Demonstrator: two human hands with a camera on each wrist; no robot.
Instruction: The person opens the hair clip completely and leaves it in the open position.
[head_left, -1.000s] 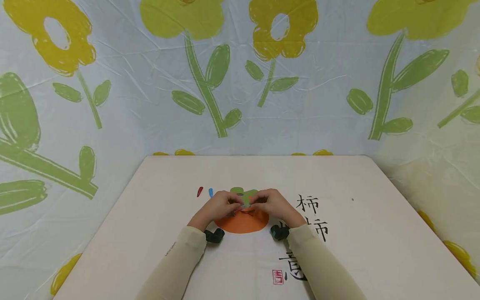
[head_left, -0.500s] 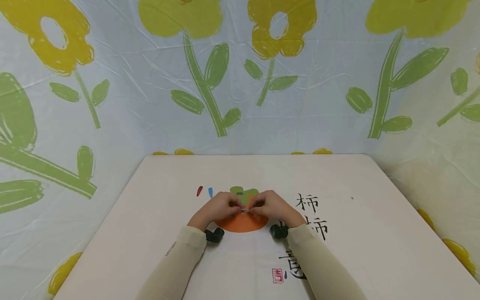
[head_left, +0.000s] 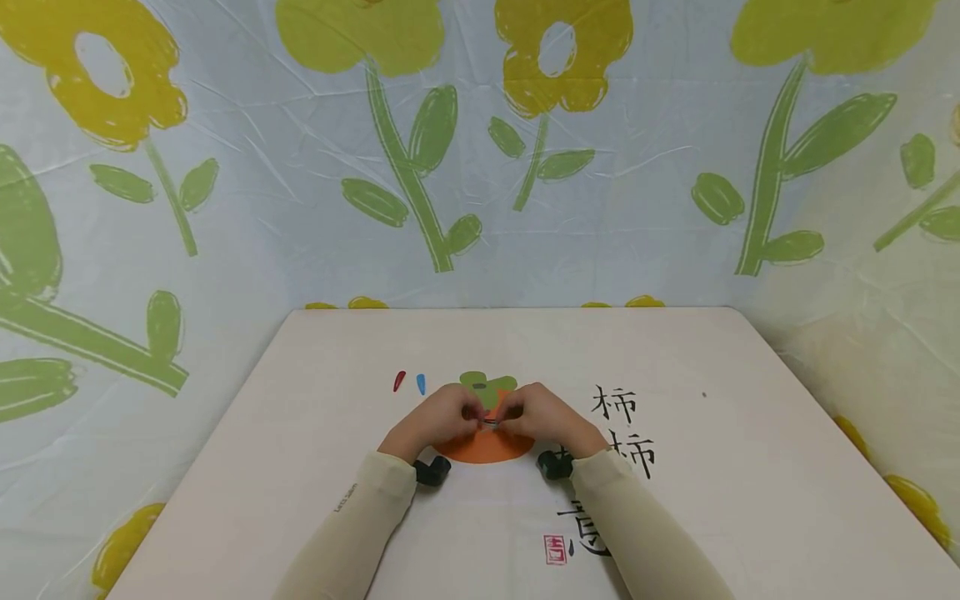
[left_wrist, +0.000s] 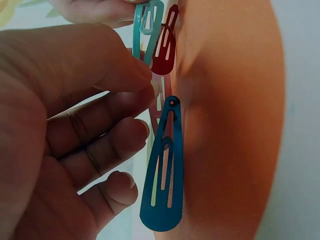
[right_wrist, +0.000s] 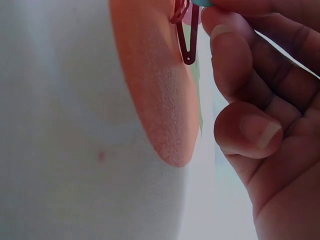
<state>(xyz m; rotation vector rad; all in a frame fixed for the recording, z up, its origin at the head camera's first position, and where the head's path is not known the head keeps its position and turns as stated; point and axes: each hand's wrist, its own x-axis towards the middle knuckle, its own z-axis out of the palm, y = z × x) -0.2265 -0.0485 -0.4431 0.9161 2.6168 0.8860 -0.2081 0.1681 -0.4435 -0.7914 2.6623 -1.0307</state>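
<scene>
Both hands meet over an orange persimmon-shaped patch [head_left: 483,452] with green leaves. Between them is a turquoise snap hair clip [left_wrist: 157,31], seen in the left wrist view. My left hand [head_left: 448,414] pinches one end of it between thumb and finger, other fingers loosely bent. My right hand [head_left: 546,414] pinches the other end; a bit of the turquoise hair clip [right_wrist: 202,2] shows at the right wrist view's top edge. A dark blue hair clip [left_wrist: 161,220] and a dark red hair clip [left_wrist: 164,65] lie by the orange patch, mostly hidden from the head view.
Left of the hands, a red hair clip [head_left: 399,382] and a light blue hair clip [head_left: 421,384] lie on the pale tabletop [head_left: 330,358]. Black written characters [head_left: 615,404] and a red seal mark [head_left: 555,550] are at the right. A flowered curtain [head_left: 637,208] surrounds the table.
Both hands have come down slightly toward the near side of the orange patch, still holding the turquoise hair clip. The left fingers look more bent. The red and light blue clips have stayed put.
</scene>
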